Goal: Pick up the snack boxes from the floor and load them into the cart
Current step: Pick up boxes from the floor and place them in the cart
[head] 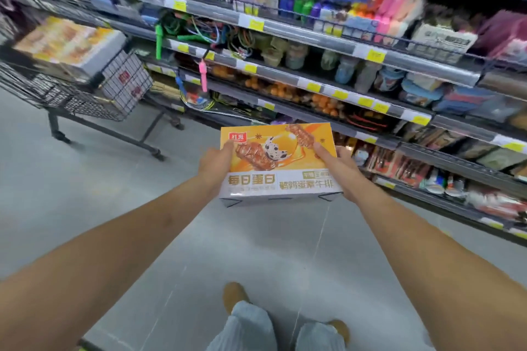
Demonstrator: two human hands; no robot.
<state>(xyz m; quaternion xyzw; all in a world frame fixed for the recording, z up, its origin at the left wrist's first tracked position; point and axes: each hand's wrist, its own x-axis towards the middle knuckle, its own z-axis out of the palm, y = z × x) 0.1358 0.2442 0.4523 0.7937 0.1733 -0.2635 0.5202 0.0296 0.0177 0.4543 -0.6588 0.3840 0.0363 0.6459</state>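
An orange and white snack box (278, 161) with food pictures is held up in front of me over the aisle floor. My left hand (215, 164) grips its left side, thumb on top. On the box's right side is my right hand (338, 164), with a finger lying across the top. To the far left stands the black wire cart (57, 94), well apart from the held box. Another snack box (68, 43) of the same kind rests on top of the load in the cart.
Store shelves (356, 51) full of goods run along the right side, from the far middle to the near right. The grey floor (99, 194) lies between me and the cart. My feet (233, 296) show at the bottom.
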